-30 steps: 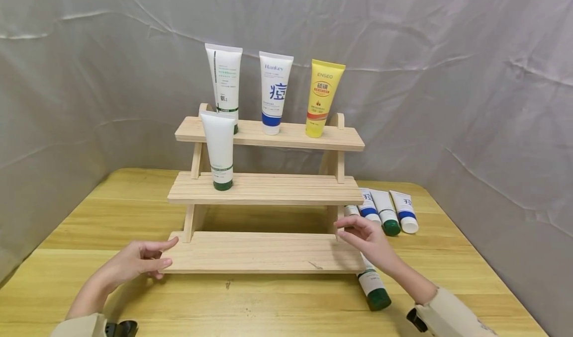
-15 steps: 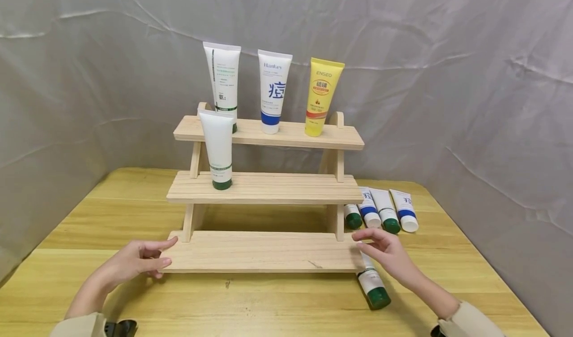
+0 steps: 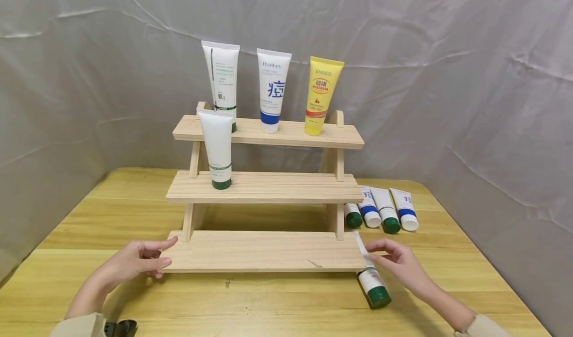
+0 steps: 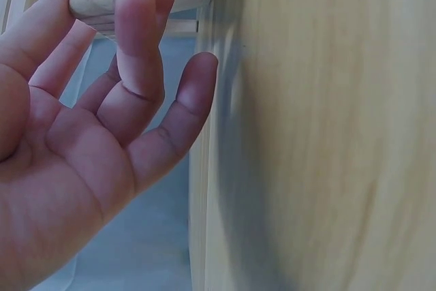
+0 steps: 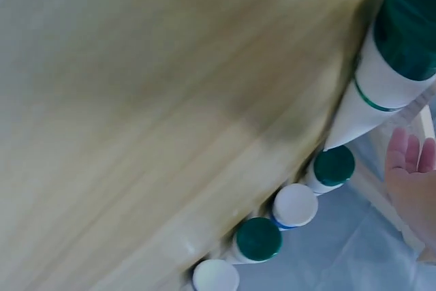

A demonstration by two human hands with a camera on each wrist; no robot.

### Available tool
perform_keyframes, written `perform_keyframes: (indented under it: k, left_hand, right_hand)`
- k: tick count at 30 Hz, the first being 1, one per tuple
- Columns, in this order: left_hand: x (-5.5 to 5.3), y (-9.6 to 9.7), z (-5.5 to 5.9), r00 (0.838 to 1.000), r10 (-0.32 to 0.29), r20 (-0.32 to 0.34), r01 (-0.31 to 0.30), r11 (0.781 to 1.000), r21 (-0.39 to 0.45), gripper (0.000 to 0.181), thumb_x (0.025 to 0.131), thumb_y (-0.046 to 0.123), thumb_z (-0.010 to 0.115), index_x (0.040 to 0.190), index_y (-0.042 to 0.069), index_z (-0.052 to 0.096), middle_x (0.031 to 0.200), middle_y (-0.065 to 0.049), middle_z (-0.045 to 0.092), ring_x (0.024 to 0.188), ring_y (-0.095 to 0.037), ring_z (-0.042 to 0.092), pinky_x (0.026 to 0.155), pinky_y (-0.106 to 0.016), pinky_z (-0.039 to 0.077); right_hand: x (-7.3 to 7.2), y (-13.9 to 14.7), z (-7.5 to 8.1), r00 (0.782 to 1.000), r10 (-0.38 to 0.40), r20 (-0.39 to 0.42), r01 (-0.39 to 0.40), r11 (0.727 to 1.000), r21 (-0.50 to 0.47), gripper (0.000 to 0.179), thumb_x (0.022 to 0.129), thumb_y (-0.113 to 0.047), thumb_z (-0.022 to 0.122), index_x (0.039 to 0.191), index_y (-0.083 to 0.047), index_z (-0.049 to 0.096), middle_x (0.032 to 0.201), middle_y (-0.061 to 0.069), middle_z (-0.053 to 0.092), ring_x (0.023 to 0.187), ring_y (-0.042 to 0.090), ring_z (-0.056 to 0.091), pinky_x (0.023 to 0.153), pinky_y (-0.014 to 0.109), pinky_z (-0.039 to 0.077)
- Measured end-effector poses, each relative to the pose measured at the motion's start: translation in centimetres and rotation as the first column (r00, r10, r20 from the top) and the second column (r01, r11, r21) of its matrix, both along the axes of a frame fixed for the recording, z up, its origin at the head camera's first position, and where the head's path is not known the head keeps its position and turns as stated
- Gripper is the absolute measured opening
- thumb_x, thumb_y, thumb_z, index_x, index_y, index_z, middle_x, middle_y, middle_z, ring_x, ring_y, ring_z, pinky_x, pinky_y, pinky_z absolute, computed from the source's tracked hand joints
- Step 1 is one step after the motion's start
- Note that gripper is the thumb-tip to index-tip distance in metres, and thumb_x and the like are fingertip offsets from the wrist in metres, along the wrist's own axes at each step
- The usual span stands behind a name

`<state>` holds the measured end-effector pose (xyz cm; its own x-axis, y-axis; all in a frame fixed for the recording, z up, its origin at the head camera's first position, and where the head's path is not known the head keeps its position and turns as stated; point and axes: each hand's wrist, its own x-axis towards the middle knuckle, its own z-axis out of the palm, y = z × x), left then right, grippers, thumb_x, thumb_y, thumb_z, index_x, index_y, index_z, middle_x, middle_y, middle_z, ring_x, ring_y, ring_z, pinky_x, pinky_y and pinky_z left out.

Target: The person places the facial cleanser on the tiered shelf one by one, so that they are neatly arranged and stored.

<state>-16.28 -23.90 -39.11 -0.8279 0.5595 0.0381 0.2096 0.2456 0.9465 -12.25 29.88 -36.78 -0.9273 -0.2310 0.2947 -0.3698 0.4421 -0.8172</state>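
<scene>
My left hand point(image 3: 132, 261) holds the left end of the bottom shelf of a three-tier wooden display stand point(image 3: 264, 250); in the left wrist view the shelf's end lies between the fingers of the hand point(image 4: 75, 148). Beside the stand's lower right corner, a white squeeze tube with a green cap point(image 3: 373, 287) lies on the table. My right hand point(image 3: 403, 267) is at this tube's upper end, fingers extended and slightly bent; whether they touch it is unclear. In the right wrist view the hand point(image 5: 415, 189) appears next to the tube point(image 5: 385, 80).
On the top shelf stand a green-capped white tube point(image 3: 225, 81), a blue-banded white tube point(image 3: 272, 91) and a yellow tube point(image 3: 323, 96). The middle shelf bears another green-capped tube point(image 3: 218, 148) at left. Several tubes, including a blue-banded one point(image 3: 406, 212), lie behind right on the table point(image 3: 456, 277).
My right hand has moved from the stand's right support, rightward and down toward the lying green-capped tube. The left hand stays at the shelf's end.
</scene>
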Motion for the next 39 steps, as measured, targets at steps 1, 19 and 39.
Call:
perform_keyframes:
  k: [1, 19, 39]
  left_hand:
    - [0.0, 0.0, 0.0, 1.0, 0.0, 0.001, 0.0, 1.0, 0.0, 0.043, 0.088, 0.009, 0.055, 0.116, 0.041, 0.05, 0.069, -0.001, 0.052, 0.062, -0.013, 0.057, 0.06, -0.029, 0.05]
    - [-0.1, -0.1, -0.1, 1.0, 0.009, -0.004, -0.009, 1.0, -0.005, 0.04, 0.088, 0.009, 0.056, 0.125, 0.025, 0.048, 0.07, -0.003, 0.054, 0.061, -0.013, 0.057, 0.059, -0.029, 0.05]
    - [0.1, 0.1, 0.0, 1.0, 0.013, 0.013, -0.013, 1.0, 0.004, 0.044, 0.088, 0.009, 0.056, 0.113, 0.045, 0.05, 0.069, -0.002, 0.052, 0.061, -0.013, 0.057, 0.059, -0.029, 0.05]
  right_hand:
    - [0.0, 0.1, -0.1, 1.0, -0.007, 0.014, 0.007, 1.0, 0.009, 0.016, 0.085, 0.002, 0.057, 0.099, 0.008, 0.058, 0.097, 0.016, 0.06, 0.089, 0.009, 0.056, 0.071, 0.02, 0.047]
    - [-0.4, 1.2, -0.5, 0.924, 0.075, 0.374, -0.084, 0.996, 0.008, 0.047, 0.086, -0.011, 0.059, 0.123, 0.01, 0.042, 0.117, 0.032, 0.041, 0.093, 0.033, 0.053, 0.061, 0.029, 0.049]
    - [-1.2, 1.4, -0.8, 0.846, 0.051, 0.531, -0.09, 0.995, 0.05, 0.066, 0.08, -0.016, 0.067, 0.134, 0.004, 0.034, 0.111, 0.022, 0.046, 0.059, 0.018, 0.049, 0.045, 0.029, 0.047]
